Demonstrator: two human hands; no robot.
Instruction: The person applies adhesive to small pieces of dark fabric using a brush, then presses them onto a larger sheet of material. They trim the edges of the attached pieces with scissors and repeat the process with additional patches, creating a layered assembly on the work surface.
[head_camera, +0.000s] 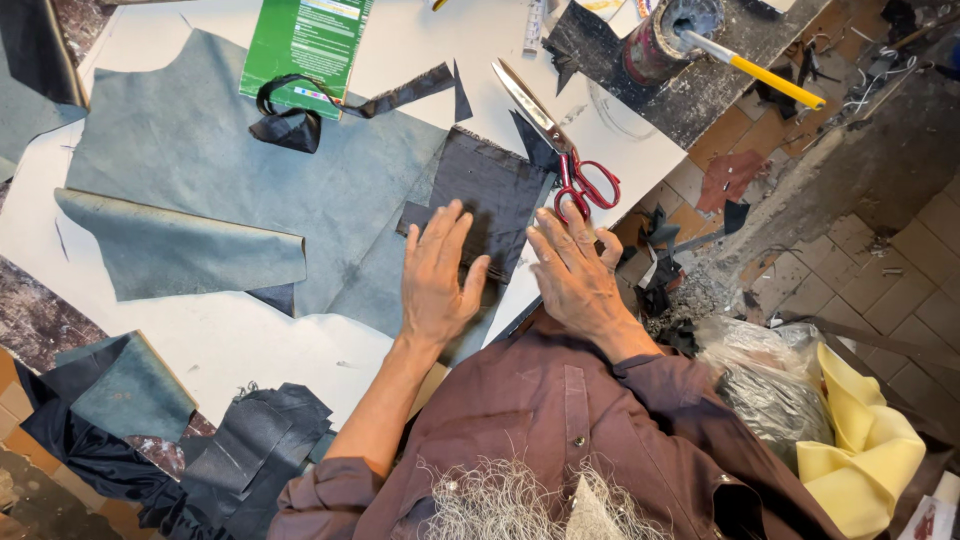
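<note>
1. White board of the work table (250, 340) fills most of the view, running from the near left to the far right, with tiled floor (900, 290) showing beyond its right edge.
2. Grey-blue leather hide (230, 160) is the largest piece on the table; it lies across the far left and middle, and its near left edge is folded back over itself.
3. Yellow foam sheet (870, 440) sits bunched at the near right, just beside a clear plastic bag (770, 380) of grey stuff.
4. Dark scraps of leather (250, 450) lie heaped at the near left edge of the table.
5. Dark rectangular leather piece (495, 185) lies in the middle, on top of the hide's right edge, just in front of the person.
6. Green printed card (305, 40) rests at the far edge, with a black strip (300, 115) curled just near it.
7. The left hand (435, 275) lies flat and open, palm down, fingers spread on the near left part of the dark piece, gripping nothing.
8. The right hand (570, 270) is also open and flat, pressing at the piece's near right corner and the table edge.
9. Red-handled scissors (560, 140) lie shut just beyond the right hand's fingertips, the blades pointing far and left.
10. A dirty pot (655, 40) with a yellow-handled brush (760, 70) stands at the far right on a dark slab.
</note>
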